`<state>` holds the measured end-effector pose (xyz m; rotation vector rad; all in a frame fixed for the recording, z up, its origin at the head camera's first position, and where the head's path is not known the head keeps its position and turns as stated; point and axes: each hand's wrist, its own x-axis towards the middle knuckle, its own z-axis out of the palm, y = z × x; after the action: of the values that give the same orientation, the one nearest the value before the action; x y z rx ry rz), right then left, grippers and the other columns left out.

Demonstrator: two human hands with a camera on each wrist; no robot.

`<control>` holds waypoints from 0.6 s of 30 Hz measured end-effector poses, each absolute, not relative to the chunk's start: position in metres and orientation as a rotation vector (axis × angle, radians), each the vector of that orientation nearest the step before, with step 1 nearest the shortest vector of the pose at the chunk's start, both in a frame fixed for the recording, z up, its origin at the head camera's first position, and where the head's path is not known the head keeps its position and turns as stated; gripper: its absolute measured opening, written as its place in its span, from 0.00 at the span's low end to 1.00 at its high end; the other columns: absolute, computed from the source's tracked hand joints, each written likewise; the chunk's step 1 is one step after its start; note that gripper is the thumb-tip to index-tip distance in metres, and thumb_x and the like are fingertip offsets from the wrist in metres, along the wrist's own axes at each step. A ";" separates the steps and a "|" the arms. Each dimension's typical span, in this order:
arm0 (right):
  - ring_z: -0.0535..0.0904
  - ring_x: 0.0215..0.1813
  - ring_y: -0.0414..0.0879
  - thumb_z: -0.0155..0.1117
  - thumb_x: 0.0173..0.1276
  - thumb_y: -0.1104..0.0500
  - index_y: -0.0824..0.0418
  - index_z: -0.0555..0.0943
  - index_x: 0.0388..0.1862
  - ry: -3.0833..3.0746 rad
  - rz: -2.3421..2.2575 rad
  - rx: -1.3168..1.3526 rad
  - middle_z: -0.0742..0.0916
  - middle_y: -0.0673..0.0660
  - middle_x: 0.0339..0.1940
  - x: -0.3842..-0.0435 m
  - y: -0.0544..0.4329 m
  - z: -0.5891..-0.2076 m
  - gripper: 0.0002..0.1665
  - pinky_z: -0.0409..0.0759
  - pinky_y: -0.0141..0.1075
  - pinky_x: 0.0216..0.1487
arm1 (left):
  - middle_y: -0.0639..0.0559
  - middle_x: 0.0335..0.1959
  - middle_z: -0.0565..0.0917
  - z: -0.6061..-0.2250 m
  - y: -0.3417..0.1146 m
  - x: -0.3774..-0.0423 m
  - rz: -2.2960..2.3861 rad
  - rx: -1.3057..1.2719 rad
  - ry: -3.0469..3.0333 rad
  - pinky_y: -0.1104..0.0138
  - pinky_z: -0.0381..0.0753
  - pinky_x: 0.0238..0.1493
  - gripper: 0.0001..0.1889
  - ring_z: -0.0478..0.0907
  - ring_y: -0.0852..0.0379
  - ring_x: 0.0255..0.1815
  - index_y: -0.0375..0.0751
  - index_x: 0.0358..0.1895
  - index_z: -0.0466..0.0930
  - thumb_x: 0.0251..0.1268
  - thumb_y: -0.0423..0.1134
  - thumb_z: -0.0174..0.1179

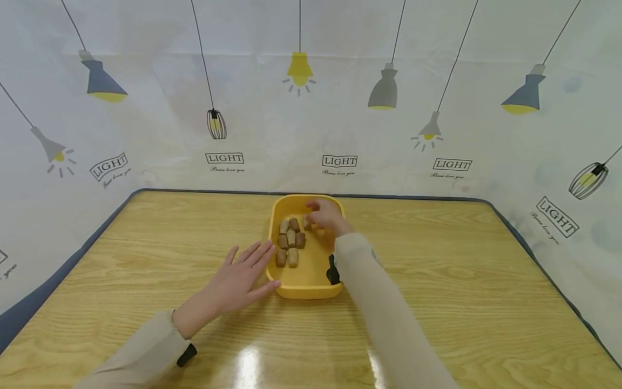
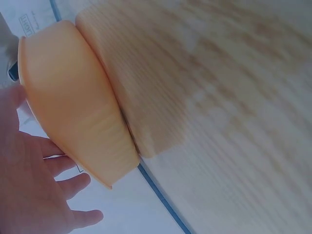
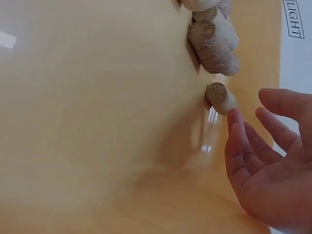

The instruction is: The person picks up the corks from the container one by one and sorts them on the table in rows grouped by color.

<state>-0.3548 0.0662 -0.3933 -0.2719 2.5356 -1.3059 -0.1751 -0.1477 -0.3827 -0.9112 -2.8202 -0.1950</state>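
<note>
Right hand (image 1: 324,214) — at one cork (image 3: 224,99), inside tub (image 1: 311,293).

Left hand (image 2: 31,183), fingers (image 2: 75,185) apart, at an orange tub (image 2: 73,97) — wood-grained tabletop (image 2: 224,107) alongside, pale backdrop (image 2: 129,209) beyond.

Table (image 1: 461,281), one: yellowish wood grain, glossy, light glinting off the near side. Directly on it: yellow tub (image 1: 310,293), one, rounded corners, upright, near the far edge.
</note>
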 end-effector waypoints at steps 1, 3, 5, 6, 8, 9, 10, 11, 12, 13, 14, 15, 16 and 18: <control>0.75 0.39 0.48 0.59 0.56 0.64 0.59 0.73 0.54 2.526 -1.308 -0.251 0.74 0.58 0.53 -0.354 0.066 -0.392 0.23 0.75 0.38 0.35 | 0.46 0.66 0.55 -0.383 -0.148 -0.175 -0.192 -0.910 -2.822 0.45 0.43 0.59 0.38 0.50 0.46 0.65 0.36 0.66 0.55 0.62 0.63 0.39; 0.74 0.42 0.50 0.57 0.57 0.66 0.60 0.71 0.57 2.547 -1.242 -0.196 0.73 0.59 0.56 -0.341 0.062 -0.382 0.26 0.74 0.40 0.38 | 0.46 0.67 0.55 -0.383 -0.147 -0.175 -0.190 -0.908 -2.824 0.45 0.43 0.59 0.38 0.50 0.47 0.65 0.36 0.66 0.55 0.62 0.63 0.39; 0.73 0.41 0.50 0.57 0.55 0.66 0.61 0.70 0.58 2.574 -1.206 -0.211 0.72 0.59 0.56 -0.333 0.062 -0.379 0.28 0.74 0.39 0.37 | 0.46 0.67 0.55 -0.383 -0.147 -0.174 -0.194 -0.906 -2.825 0.45 0.43 0.59 0.38 0.50 0.47 0.65 0.36 0.66 0.55 0.62 0.63 0.39; 0.73 0.41 0.49 0.57 0.55 0.66 0.60 0.69 0.59 2.583 -1.186 -0.226 0.72 0.59 0.57 -0.330 0.062 -0.378 0.29 0.74 0.39 0.37 | 0.46 0.67 0.55 -0.383 -0.147 -0.174 -0.195 -0.906 -2.822 0.45 0.43 0.59 0.38 0.50 0.47 0.65 0.36 0.66 0.55 0.62 0.63 0.39; 0.73 0.38 0.48 0.60 0.51 0.65 0.60 0.70 0.58 2.604 -1.169 -0.297 0.73 0.60 0.55 -0.349 0.065 -0.401 0.31 0.74 0.38 0.33 | 0.46 0.66 0.55 -0.384 -0.147 -0.174 -0.198 -0.907 -2.817 0.45 0.43 0.59 0.38 0.51 0.47 0.65 0.36 0.66 0.55 0.62 0.62 0.39; 0.73 0.37 0.48 0.61 0.50 0.65 0.60 0.70 0.58 2.624 -1.147 -0.328 0.73 0.60 0.55 -0.362 0.066 -0.417 0.33 0.73 0.38 0.32 | 0.46 0.66 0.55 -0.384 -0.147 -0.174 -0.200 -0.907 -2.812 0.45 0.43 0.59 0.37 0.51 0.47 0.65 0.36 0.66 0.56 0.62 0.62 0.39; 0.73 0.39 0.48 0.63 0.49 0.64 0.58 0.70 0.58 2.629 -1.131 -0.354 0.74 0.60 0.55 -0.376 0.068 -0.431 0.33 0.73 0.38 0.33 | 0.46 0.66 0.55 -0.384 -0.147 -0.174 -0.200 -0.909 -2.810 0.45 0.43 0.59 0.37 0.51 0.47 0.65 0.36 0.66 0.56 0.62 0.62 0.39; 0.73 0.39 0.48 0.63 0.49 0.63 0.58 0.71 0.58 2.656 -1.104 -0.389 0.74 0.60 0.54 -0.391 0.069 -0.448 0.33 0.73 0.38 0.34 | 0.46 0.66 0.56 -0.384 -0.147 -0.174 -0.201 -0.911 -2.806 0.45 0.43 0.59 0.37 0.51 0.46 0.65 0.36 0.66 0.56 0.62 0.62 0.39; 0.72 0.39 0.48 0.63 0.47 0.62 0.58 0.72 0.57 2.683 -1.076 -0.407 0.75 0.60 0.52 -0.404 0.069 -0.462 0.33 0.73 0.38 0.34 | 0.46 0.66 0.56 -0.383 -0.147 -0.174 -0.198 -0.913 -2.804 0.44 0.43 0.59 0.37 0.52 0.46 0.65 0.36 0.66 0.56 0.62 0.62 0.39; 0.72 0.40 0.48 0.64 0.47 0.62 0.58 0.72 0.56 2.693 -1.049 -0.410 0.76 0.59 0.51 -0.414 0.070 -0.472 0.33 0.73 0.38 0.36 | 0.46 0.66 0.56 -0.383 -0.147 -0.174 -0.200 -0.914 -2.805 0.44 0.43 0.59 0.37 0.51 0.46 0.65 0.36 0.66 0.56 0.62 0.62 0.39; 0.72 0.42 0.48 0.64 0.47 0.62 0.58 0.73 0.55 2.714 -1.021 -0.430 0.77 0.58 0.50 -0.415 0.070 -0.473 0.31 0.72 0.38 0.38 | 0.46 0.66 0.56 -0.383 -0.147 -0.173 -0.200 -0.914 -2.808 0.45 0.43 0.59 0.37 0.51 0.46 0.65 0.36 0.66 0.56 0.62 0.62 0.39; 0.71 0.43 0.49 0.62 0.48 0.63 0.59 0.73 0.54 2.739 -0.978 -0.418 0.77 0.59 0.49 -0.410 0.068 -0.467 0.30 0.71 0.38 0.41 | 0.46 0.66 0.55 -0.383 -0.147 -0.173 -0.201 -0.912 -2.813 0.45 0.43 0.59 0.37 0.51 0.47 0.65 0.36 0.66 0.55 0.62 0.62 0.39; 0.71 0.45 0.48 0.62 0.48 0.63 0.58 0.74 0.53 2.729 -0.965 -0.402 0.78 0.58 0.48 -0.400 0.067 -0.456 0.29 0.70 0.38 0.44 | 0.46 0.67 0.55 -0.382 -0.147 -0.173 -0.197 -0.911 -2.818 0.45 0.43 0.59 0.37 0.50 0.47 0.65 0.37 0.66 0.55 0.62 0.62 0.39; 0.72 0.45 0.48 0.60 0.49 0.66 0.60 0.75 0.51 2.734 -0.938 -0.371 0.78 0.58 0.46 -0.373 0.064 -0.427 0.26 0.70 0.37 0.46 | 0.47 0.67 0.54 -0.382 -0.147 -0.173 -0.201 -0.906 -2.826 0.45 0.43 0.60 0.37 0.50 0.47 0.65 0.37 0.66 0.55 0.62 0.62 0.38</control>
<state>-0.3731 0.0637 -0.4268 -0.3714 2.7344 -0.9377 -0.1732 -0.1465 -0.3824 -0.9063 -2.8263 -0.2007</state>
